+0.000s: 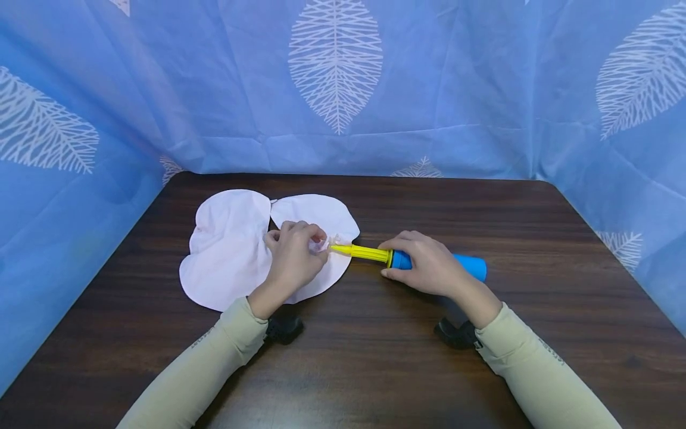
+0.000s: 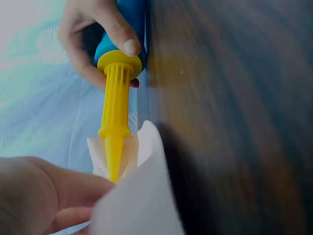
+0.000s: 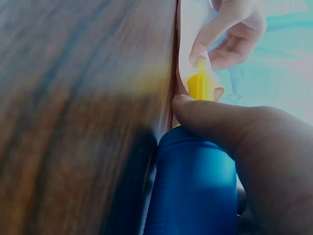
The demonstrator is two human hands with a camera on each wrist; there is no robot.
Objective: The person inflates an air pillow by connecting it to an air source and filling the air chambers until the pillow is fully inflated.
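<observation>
Balloon pump, a blue plastic cylinder with a ribbed yellow nozzle (image 1: 407, 260), lies flat on the dark wood-grain table (image 1: 375, 357), its long axis running from 3 o'clock toward 9 o'clock, nozzle tip pointing at 9. The right hand (image 1: 429, 265) has its fingers and thumb curled round the blue barrel just behind the yellow collar. At 9 o'clock from that tip, the left hand (image 1: 293, 259) pinches the neck of the flat, pale pink uninflated foil balloon (image 1: 230, 250) between thumb and fingertips. In the left wrist view the yellow tip (image 2: 113, 161) already sits inside the opened neck (image 2: 146, 142), so nozzle and neck line up along one axis. The balloon's lobes spread toward 10 o'clock, behind the left hand.
</observation>
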